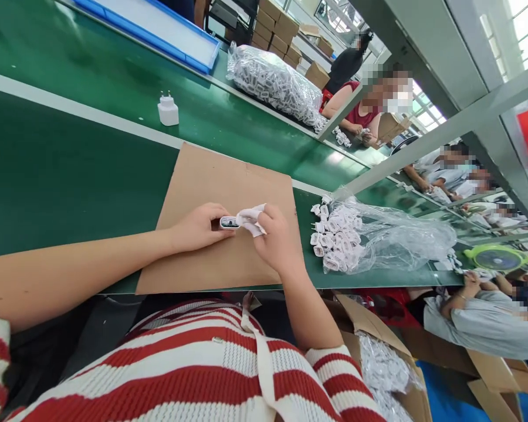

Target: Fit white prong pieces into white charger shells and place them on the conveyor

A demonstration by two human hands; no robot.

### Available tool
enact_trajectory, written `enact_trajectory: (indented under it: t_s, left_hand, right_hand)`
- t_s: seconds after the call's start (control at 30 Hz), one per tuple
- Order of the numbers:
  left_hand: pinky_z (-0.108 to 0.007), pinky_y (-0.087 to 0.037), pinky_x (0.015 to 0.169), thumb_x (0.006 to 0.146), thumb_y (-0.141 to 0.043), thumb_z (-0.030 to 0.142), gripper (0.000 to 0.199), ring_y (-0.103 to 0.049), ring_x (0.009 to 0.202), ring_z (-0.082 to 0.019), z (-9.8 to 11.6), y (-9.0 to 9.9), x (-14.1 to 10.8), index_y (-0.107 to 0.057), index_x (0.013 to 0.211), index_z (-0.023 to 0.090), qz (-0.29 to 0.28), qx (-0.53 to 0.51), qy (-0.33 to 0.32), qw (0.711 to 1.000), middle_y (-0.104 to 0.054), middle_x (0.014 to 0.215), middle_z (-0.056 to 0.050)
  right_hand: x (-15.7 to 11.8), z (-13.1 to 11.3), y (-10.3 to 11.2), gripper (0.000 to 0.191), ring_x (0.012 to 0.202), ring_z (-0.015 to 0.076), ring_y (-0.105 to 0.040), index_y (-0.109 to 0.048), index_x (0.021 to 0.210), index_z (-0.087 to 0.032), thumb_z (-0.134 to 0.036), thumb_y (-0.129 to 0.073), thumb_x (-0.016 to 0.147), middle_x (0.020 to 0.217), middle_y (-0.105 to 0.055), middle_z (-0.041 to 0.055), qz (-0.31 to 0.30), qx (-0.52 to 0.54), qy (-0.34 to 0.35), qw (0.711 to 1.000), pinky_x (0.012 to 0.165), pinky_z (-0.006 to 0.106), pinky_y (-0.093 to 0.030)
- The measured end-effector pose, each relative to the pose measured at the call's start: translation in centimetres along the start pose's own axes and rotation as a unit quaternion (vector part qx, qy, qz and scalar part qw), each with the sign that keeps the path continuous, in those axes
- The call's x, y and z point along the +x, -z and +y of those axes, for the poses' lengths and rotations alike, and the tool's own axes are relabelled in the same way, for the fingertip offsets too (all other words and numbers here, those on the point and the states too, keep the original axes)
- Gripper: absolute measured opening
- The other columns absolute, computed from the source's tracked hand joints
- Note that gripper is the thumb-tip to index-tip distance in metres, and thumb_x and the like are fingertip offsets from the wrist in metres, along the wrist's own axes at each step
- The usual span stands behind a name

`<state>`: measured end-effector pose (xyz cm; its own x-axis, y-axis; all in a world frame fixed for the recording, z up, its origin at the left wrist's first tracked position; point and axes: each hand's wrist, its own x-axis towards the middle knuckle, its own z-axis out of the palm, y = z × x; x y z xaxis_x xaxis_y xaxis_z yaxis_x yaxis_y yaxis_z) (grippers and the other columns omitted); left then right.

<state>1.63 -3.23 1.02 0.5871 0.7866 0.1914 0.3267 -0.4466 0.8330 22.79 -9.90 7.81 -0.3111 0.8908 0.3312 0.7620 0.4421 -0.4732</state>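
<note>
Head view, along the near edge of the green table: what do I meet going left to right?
Left hand → small white charger → right hand with a white cloth → pile of white chargers → clear plastic bag → green fan.

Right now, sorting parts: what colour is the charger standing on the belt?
White charger, head view.

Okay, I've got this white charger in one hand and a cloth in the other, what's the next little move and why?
Probably rub the white cloth along the charger's end face. The left hand pinches the charger over the cardboard sheet, its dark port end towards the right hand, and the cloth in that hand already touches it. A pile of chargers lies beside the sheet.
</note>
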Motion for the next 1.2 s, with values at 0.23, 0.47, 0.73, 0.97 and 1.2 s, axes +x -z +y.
enact_trajectory:
  t_s: [0.23,0.47,0.73,0.97,1.2]
  left_hand:
    - [-0.036,-0.047,0.080,0.085,-0.067,0.047,0.027,-0.061,0.091,-0.023,-0.3,0.0,-0.1,-0.073,0.086,0.021,-0.001,-0.015,-0.020,1.000,-0.065,0.095,-0.006]
    - [-0.036,-0.047,0.078,0.086,-0.068,0.045,0.024,-0.060,0.089,-0.023,-0.6,-0.1,-0.2,-0.074,0.085,0.022,-0.001,-0.022,-0.029,0.999,-0.064,0.094,-0.006]
    - [-0.036,-0.046,0.078,0.086,-0.067,0.047,0.026,-0.060,0.090,-0.023,-0.4,-0.2,-0.3,-0.074,0.085,0.022,-0.004,-0.022,-0.016,1.000,-0.063,0.094,-0.006]
    - [-0.035,-0.047,0.080,0.082,-0.066,0.051,0.031,-0.061,0.087,-0.023,-0.4,0.1,0.3,-0.072,0.081,0.021,-0.007,0.009,-0.017,1.000,-0.063,0.090,-0.005]
    - [-0.037,-0.051,0.085,0.075,-0.068,0.062,0.036,-0.065,0.095,-0.029,-0.4,0.6,1.3,-0.073,0.085,0.028,-0.006,0.030,0.042,0.999,-0.069,0.099,-0.003]
  right_hand:
    - [1.7,-0.3,-2.6,0.021,0.093,0.0241,-0.053,-0.063,0.096,-0.021,-0.007,-0.050,0.087,0.097,-0.062,0.0076,-0.081,-0.099,0.025,0.991,0.078,0.034,-0.045]
    - [1.9,-0.1,-2.9,0.021,0.087,0.0217,-0.053,-0.058,0.083,-0.022,-0.003,-0.050,0.081,0.090,-0.060,0.0060,-0.046,-0.091,0.033,0.994,0.073,0.032,-0.041]
    - [2.2,-0.5,-3.1,0.023,0.083,0.0205,-0.053,-0.054,0.076,-0.023,0.000,-0.050,0.076,0.083,-0.058,0.0038,-0.063,-0.104,0.029,0.992,0.068,0.030,-0.040]
    - [2.9,0.1,-3.8,0.018,0.083,0.0193,-0.056,-0.058,0.076,-0.023,-0.005,-0.057,0.075,0.083,-0.060,0.0021,-0.069,-0.124,-0.006,0.990,0.066,0.029,-0.039]
    - [2.0,0.8,-4.7,0.018,0.098,0.0171,-0.065,-0.068,0.101,-0.026,-0.016,-0.063,0.087,0.102,-0.071,-0.0002,-0.010,-0.018,-0.077,0.997,0.085,0.027,-0.050]
